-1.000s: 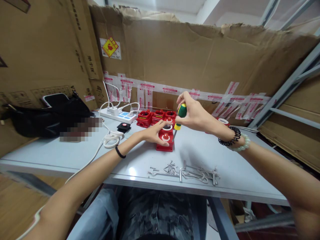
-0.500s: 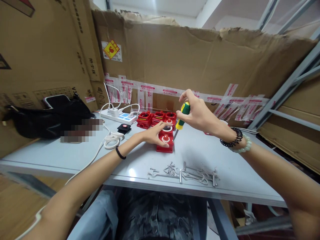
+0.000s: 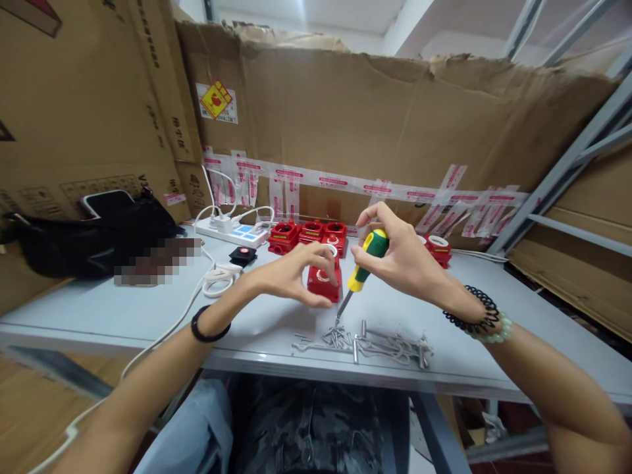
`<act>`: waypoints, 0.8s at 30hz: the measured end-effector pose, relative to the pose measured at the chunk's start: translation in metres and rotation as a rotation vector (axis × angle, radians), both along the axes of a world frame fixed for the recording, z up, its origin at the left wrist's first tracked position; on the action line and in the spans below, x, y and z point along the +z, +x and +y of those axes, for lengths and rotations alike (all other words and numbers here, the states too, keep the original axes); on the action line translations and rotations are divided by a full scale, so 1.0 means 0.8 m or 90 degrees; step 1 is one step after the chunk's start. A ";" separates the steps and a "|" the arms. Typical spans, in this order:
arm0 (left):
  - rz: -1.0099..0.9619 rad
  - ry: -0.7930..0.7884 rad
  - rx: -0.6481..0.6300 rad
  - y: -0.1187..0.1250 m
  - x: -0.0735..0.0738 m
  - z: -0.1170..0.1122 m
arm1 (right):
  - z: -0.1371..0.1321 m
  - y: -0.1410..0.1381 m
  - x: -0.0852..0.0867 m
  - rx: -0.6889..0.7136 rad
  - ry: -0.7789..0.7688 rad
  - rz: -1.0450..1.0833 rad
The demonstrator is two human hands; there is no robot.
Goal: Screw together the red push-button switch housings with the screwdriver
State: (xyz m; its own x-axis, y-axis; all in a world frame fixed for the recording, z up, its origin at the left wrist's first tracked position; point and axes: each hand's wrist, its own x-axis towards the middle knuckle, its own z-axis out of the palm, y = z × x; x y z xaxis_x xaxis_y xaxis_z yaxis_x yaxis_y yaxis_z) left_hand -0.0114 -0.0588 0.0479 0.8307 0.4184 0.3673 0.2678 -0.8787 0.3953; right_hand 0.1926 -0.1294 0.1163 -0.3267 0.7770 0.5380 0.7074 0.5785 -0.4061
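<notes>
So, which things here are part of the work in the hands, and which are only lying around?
In use:
- left hand gripping the red box
- right hand holding the screwdriver
- screw pile, with the tip at its edge

Lying about:
- other red boxes
- power strip
- black bag

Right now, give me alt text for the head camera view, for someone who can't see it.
A person's right hand holds a green-and-yellow screwdriver with its tip down in a pile of screws on a grey table, while the left hand grips a red switch box. More red boxes sit behind, against cardboard.
</notes>
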 end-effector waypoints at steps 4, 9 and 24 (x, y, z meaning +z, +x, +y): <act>0.042 -0.096 -0.083 0.013 -0.009 -0.020 | 0.001 0.002 -0.001 0.003 -0.012 0.028; 0.073 -0.138 -0.112 0.022 -0.028 -0.013 | 0.006 0.004 -0.004 0.001 -0.020 0.034; -0.078 -0.001 0.112 -0.012 -0.011 0.023 | 0.036 0.008 0.004 -0.019 0.126 0.087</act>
